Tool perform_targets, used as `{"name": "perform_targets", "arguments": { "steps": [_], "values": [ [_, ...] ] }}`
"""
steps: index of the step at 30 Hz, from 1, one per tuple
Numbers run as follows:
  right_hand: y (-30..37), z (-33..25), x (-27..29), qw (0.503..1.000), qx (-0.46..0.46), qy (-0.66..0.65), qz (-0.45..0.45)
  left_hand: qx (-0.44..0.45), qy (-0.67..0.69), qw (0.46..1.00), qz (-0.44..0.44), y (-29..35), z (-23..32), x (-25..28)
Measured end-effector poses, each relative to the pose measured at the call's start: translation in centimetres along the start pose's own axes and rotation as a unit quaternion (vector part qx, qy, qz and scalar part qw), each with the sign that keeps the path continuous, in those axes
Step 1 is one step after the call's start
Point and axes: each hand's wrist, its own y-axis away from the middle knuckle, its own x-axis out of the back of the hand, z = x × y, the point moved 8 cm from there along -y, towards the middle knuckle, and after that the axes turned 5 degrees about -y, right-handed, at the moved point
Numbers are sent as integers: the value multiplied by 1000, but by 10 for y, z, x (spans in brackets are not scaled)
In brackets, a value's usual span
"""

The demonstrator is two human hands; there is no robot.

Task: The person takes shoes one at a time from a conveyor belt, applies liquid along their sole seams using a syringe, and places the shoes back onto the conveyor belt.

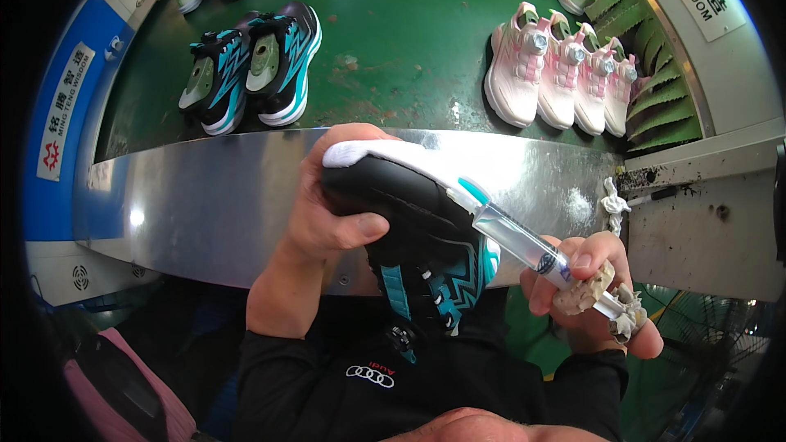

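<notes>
My left hand (327, 213) grips a black and teal sneaker (401, 200) by its toe end, thumb on the black upper. The shoe is tilted, with its white sole edge turned up and away from me. In my right hand (594, 274) is a clear plastic syringe (520, 237), its fingers and thumb wrapped about the plunger end. Beige lumpy material (585, 290) is wrapped round that end. The syringe tip meets the seam between the sole and the upper. Whether any liquid is coming out cannot be made out.
A metal ledge (221, 196) fronts a green belt (393, 49). On the belt stand black and teal sneakers (282, 65) at left and several pink and white sneakers (516, 74) at right. A crumpled white scrap (614, 205) and a black-tipped stick (655, 196) lie at the right.
</notes>
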Motion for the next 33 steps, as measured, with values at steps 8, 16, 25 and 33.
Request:
{"name": "perform_targets", "arguments": {
  "steps": [8, 16, 25, 33],
  "values": [
    [14, 6, 15, 999, 21, -34, -5, 48, 33, 995, 83, -4, -5, 12],
    [25, 17, 34, 998, 37, -52, 12, 106, 48, 991, 66, -6, -20, 22],
    [41, 30, 45, 996, 28, -81, 36, 138, 116, 976, 122, -2, -37, 47],
    [62, 36, 49, 994, -15, -84, 66, 158, 248, 952, 85, -7, -45, 38]
  ]
}}
